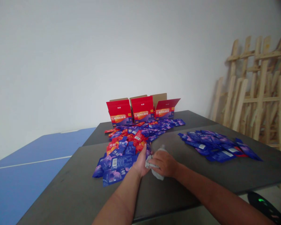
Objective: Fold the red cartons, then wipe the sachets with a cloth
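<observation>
Pale grey cloth (158,174), bunched up, sits between the two hands over the dark table (75,181), and it is where I put my attention. From my remote seat I see the right hand (165,162) with fingers curled narrow around it, one loose end hanging below. The left hand (141,162) meets it from the other side, thumb extended forward; its other fingers are mostly hidden, so I cannot tell whether they grip the cloth, a pouch, or nothing.

Just beside the left hand lies the main heap of pouches (131,150), blue and red, some overlapping, reaching back to three open red boxes (142,114). A smaller heap (210,145) rests apart on the right.

To handle this well, I would want the cloth gathered tighter in the right fingers, since the trailing end could snag a pouch edge. I judge light pressure best: the pouches look soft and slick. The left wrist is close to the heap, so I would favour small movements, made over the bare strip between the heaps.
</observation>
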{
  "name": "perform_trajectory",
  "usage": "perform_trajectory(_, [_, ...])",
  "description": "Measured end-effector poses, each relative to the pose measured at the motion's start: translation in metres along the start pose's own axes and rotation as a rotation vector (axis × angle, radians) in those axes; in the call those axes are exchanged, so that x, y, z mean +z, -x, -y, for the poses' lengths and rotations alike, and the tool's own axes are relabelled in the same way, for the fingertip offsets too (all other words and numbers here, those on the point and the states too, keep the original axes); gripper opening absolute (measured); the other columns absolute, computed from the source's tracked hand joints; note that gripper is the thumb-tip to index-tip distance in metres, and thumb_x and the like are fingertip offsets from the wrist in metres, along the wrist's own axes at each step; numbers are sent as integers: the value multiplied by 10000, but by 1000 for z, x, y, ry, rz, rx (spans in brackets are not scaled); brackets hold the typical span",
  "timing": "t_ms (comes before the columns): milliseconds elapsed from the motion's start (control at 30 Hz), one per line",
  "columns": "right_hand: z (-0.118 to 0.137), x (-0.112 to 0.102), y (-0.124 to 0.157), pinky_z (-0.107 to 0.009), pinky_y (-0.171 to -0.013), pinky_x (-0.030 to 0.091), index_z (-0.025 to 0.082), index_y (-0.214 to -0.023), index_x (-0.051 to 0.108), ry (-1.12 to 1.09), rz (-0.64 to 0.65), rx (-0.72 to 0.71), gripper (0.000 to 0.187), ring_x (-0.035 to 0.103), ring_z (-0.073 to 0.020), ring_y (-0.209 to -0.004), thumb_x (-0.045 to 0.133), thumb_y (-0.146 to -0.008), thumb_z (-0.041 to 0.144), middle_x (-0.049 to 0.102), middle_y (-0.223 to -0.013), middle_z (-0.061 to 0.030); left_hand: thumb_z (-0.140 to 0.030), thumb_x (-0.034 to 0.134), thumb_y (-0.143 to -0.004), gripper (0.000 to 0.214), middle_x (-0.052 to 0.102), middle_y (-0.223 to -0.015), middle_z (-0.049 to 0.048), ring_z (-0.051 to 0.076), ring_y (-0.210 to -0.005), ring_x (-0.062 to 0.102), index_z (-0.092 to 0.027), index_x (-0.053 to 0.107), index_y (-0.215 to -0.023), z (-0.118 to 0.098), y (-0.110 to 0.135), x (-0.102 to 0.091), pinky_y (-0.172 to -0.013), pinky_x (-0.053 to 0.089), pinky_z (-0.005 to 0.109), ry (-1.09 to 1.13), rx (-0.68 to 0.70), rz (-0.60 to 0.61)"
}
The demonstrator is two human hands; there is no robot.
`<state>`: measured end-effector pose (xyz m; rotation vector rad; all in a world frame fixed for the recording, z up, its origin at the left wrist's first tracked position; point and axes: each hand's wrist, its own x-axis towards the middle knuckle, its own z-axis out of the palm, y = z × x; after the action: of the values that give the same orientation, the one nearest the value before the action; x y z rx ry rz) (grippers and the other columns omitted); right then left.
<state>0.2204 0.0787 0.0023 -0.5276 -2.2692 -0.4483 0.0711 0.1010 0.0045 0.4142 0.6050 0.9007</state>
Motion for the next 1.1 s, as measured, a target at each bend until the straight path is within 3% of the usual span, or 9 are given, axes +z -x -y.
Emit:
perform_trajectory(67, [5, 1, -2, -342, -738, 456, 201, -986, 657, 30, 2, -45, 190, 550, -186, -778, 519, -904, 303, 625, -825, -61, -606, 555, -833, 481, 507, -528, -10, 95, -428, 461, -138, 572, -724, 4, -1, 0, -411, 321, 206, -86, -57, 28])
perform_trajectory(133, [5, 1, -2, -340, -726, 451, 198, -980, 654, 39, -25, 4, 189, 548, -187, -771, 508, -908, 294, 620, -820, -62, -617, 545, -833, 495, 544, -548, 6, 114, -469, 502, -130, 594, -760, 8, -1, 0, -457, 353, 219, -164, -44, 63])
perform_trajectory(233, [-2, 3, 0, -329, -732, 456, 192, -971, 640, 9, -67, 198, 197, 562, -190, -790, 477, -919, 289, 617, -824, -67, -639, 582, -795, 503, 596, -617, 13, 131, -550, 549, -139, 611, -839, 13, 0, 1, -520, 376, 228, -289, 29, 60])
perform_trajectory(400, [-20, 6, 3, -330, -756, 477, 190, -972, 601, -39, -161, 528, 178, 590, -203, -823, 465, -924, 295, 622, -862, -76, -618, 638, -754, 458, 484, -591, -53, 67, -466, 402, -174, 549, -820, 14, 2, 3, -427, 227, 185, -476, 61, 54])
perform_trajectory(633, [-45, 6, 10, -332, -744, 467, 202, -881, 579, -77, -279, 853, 174, 598, -208, -818, 475, -898, 341, 626, -851, -58, -626, 617, -767, 464, 482, -698, -36, 51, -461, 368, -182, 517, -858, 11, 5, 4, -395, 180, 186, -518, -13, 122])
perform_trajectory(767, [-57, 8, 17, -343, -757, 463, 202, -845, 586, -87, -243, 968, 197, 600, -213, -821, 489, -886, 368, 633, -846, -53, -575, 622, -789, 440, 487, -725, -23, 43, -456, 350, -178, 560, -969, 3, 7, 2, -384, 151, 175, -345, -94, 222])
perform_trajectory(900, [-59, 14, 22, -358, -770, 480, 203, -853, 613, -96, -137, 925, 183, 598, -219, -835, 517, -873, 358, 619, -854, -57, -471, 611, -813, 457, 502, -746, -11, 55, -480, 382, -186, 554, -1167, -6, 8, 1, -394, 227, 169, -54, -74, 311])
perform_trajectory(1000, [-54, 18, 24, -397, -837, 492, 210, -992, 632, -114, -69, 793, 210, 590, -236, -919, 559, -856, 352, 607, -954, -80, -364, 610, -804, 336, 514, -725, 5, 68, -527, 444, -138, 594, -1051, -9, 5, 1, -445, 330, 172, 80, 5, 269])
perform_trajectory(1100, [-46, 17, 24, -448, -942, 460, 218, -1192, 570, -74, -75, 644, 371, 554, -259, -1057, 587, -843, 342, 575, -1106, -110, -264, 619, -791, 198, 572, -730, 26, 110, -608, 542, -145, 613, -949, -7, -1, 0, -555, 441, 219, 61, 116, 163])
